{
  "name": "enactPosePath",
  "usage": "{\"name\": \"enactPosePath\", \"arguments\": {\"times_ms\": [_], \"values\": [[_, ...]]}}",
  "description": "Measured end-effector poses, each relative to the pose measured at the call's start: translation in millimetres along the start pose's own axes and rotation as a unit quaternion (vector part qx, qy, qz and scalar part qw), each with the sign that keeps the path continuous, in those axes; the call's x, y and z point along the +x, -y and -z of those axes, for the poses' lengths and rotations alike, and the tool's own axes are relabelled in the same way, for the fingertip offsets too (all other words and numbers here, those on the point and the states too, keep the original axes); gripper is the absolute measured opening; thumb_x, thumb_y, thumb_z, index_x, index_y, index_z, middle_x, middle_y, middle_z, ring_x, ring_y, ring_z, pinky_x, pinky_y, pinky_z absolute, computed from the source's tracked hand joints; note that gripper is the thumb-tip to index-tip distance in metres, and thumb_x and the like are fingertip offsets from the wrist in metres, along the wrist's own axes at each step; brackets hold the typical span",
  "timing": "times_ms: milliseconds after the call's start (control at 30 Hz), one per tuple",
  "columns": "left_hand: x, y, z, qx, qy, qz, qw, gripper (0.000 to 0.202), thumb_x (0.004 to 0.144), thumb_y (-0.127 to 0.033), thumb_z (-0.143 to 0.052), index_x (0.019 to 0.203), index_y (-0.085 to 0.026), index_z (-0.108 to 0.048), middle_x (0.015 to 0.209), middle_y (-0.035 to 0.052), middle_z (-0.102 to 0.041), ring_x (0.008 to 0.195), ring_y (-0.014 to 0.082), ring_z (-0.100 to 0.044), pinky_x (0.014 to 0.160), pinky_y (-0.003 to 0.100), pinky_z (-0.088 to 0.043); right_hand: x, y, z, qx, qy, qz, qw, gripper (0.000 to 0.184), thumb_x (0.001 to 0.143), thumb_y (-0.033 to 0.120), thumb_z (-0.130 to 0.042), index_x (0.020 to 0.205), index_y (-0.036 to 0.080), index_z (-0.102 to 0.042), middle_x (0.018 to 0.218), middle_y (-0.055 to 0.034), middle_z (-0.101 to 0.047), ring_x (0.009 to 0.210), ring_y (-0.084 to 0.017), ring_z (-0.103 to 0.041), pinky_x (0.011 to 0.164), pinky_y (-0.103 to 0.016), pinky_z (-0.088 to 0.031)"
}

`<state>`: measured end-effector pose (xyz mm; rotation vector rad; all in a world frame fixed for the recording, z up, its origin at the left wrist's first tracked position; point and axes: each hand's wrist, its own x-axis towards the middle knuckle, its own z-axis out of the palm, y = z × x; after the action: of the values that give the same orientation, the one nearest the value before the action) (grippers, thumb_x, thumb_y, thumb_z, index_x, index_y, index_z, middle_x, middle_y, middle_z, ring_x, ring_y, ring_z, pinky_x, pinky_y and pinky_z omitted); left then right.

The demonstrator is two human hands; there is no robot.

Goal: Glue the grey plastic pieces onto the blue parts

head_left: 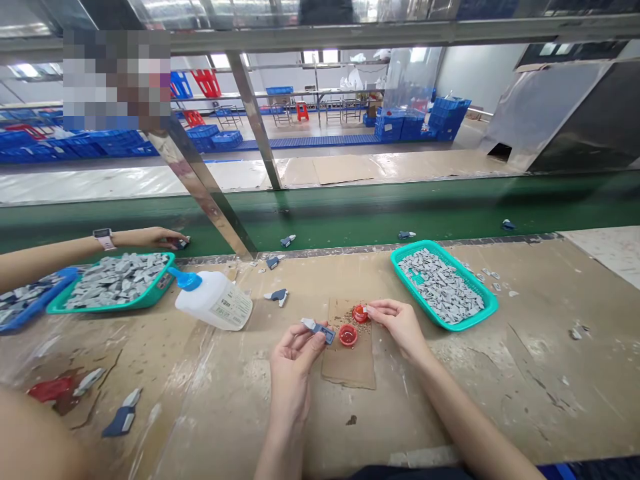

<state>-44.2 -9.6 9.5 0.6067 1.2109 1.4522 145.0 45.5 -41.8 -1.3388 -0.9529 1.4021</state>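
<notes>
My left hand [296, 360] pinches a dark blue plastic part with a light grey tip [319, 329], its recessed face turned up. To the right of that part, my right hand [400, 323] pinches a small light grey piece [367, 310] at the edge of a small red cup [359, 313]. A second red cup [349, 335] with glossy liquid in it stands just in front, between the hands. Both cups sit on a piece of cardboard [350, 373] strewn with brown specks. Similar blue and grey parts [277, 296] lie farther left on the table.
A green basket [487, 313] of small grey pieces stands right, another green basket [53, 307] left, beside a white bottle [215, 300] with a blue spout. A co-worker's hand [167, 237] touches a part on the green conveyor [340, 207]. A metal post [215, 200] slants down to the table.
</notes>
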Motion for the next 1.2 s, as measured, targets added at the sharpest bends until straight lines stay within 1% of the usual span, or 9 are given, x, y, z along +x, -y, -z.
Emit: {"name": "enactPosePath", "arguments": {"times_ms": [200,367,533,667,800,900,1000,1100,1200], "values": [[0,1,-0.3,0.005,0.000,0.002,1.000,0.033,0.058,-0.025,-0.080,0.084,-0.013,-0.063,0.091,0.0107,-0.071,0.085,0.0210,-0.068,0.081,0.030,-0.052,1,-1,-1,-0.004,0.001,-0.009,1.000,0.034,0.062,0.040,-0.077,0.078,0.011,-0.069,0.072,-0.0094,-0.071,0.064,-0.015,-0.060,0.057,-0.023,-0.040],[3,12,-1.0,0.021,-0.001,-0.021,1.000,0.031,0.061,-0.022,-0.079,0.084,-0.015,-0.060,0.093,0.0098,-0.071,0.087,0.0197,-0.068,0.083,0.031,-0.052,-9,15,0,0.022,0.007,-0.022,0.999,0.033,0.062,0.040,-0.078,0.079,0.012,-0.069,0.073,-0.0074,-0.070,0.067,-0.014,-0.058,0.059,-0.022,-0.039],[0,22,-14.7,0.041,-0.002,-0.063,0.997,0.029,0.060,-0.018,-0.079,0.080,-0.015,-0.059,0.088,0.0082,-0.071,0.085,0.0210,-0.068,0.080,0.033,-0.054,-34,39,-3,0.047,0.049,-0.021,0.997,0.029,0.066,0.039,-0.077,0.078,0.014,-0.068,0.069,-0.0031,-0.067,0.062,-0.009,-0.052,0.057,-0.020,-0.037],[-5,25,-26.7,0.049,0.009,-0.082,0.995,0.027,0.059,-0.017,-0.079,0.077,-0.015,-0.059,0.088,0.0083,-0.071,0.084,0.0214,-0.068,0.078,0.033,-0.056,-48,48,-9,0.048,0.078,-0.011,0.996,0.029,0.066,0.039,-0.076,0.077,0.013,-0.068,0.068,-0.0033,-0.067,0.061,-0.010,-0.054,0.056,-0.020,-0.037],[-7,27,-30.0,0.053,0.018,-0.092,0.994,0.027,0.058,-0.016,-0.079,0.078,-0.016,-0.061,0.090,0.0081,-0.071,0.086,0.0222,-0.068,0.079,0.034,-0.056,-48,48,-12,0.040,0.090,-0.007,0.995,0.030,0.065,0.040,-0.076,0.076,0.014,-0.067,0.067,-0.0035,-0.067,0.062,-0.013,-0.058,0.055,-0.022,-0.039],[-8,27,-30.7,0.056,0.021,-0.098,0.993,0.027,0.057,-0.015,-0.080,0.077,-0.016,-0.061,0.090,0.0082,-0.071,0.087,0.0234,-0.068,0.079,0.036,-0.056,-46,45,-12,0.038,0.106,-0.009,0.994,0.029,0.065,0.040,-0.076,0.075,0.014,-0.066,0.066,-0.0029,-0.066,0.061,-0.013,-0.057,0.054,-0.022,-0.038],[-10,27,-31.6,0.067,0.018,-0.107,0.992,0.025,0.057,-0.014,-0.079,0.075,-0.017,-0.062,0.089,0.0082,-0.071,0.086,0.0241,-0.068,0.078,0.037,-0.057,-45,43,-12,0.027,0.125,-0.014,0.992,0.029,0.066,0.040,-0.075,0.074,0.014,-0.064,0.063,-0.0016,-0.064,0.056,-0.010,-0.052,0.051,-0.020,-0.034],[-13,30,-30.3,0.072,0.017,-0.115,0.991,0.022,0.057,-0.013,-0.079,0.072,-0.017,-0.063,0.089,0.0075,-0.072,0.088,0.0255,-0.068,0.077,0.038,-0.058,-46,41,-7,0.021,0.148,-0.025,0.988,0.031,0.068,0.041,-0.074,0.075,0.016,-0.056,0.058,0.0020,-0.059,0.050,-0.007,-0.043,0.048,-0.019,-0.030],[-13,35,-26.1,0.088,0.053,-0.119,0.988,0.019,0.058,-0.012,-0.078,0.070,-0.018,-0.064,0.088,0.0069,-0.072,0.093,0.0278,-0.066,0.076,0.038,-0.058,-46,40,0,0.019,0.193,-0.051,0.980,0.034,0.070,0.043,-0.072,0.081,0.019,-0.049,0.056,0.0057,-0.054,0.050,-0.007,-0.039,0.046,-0.017,-0.029]]}}
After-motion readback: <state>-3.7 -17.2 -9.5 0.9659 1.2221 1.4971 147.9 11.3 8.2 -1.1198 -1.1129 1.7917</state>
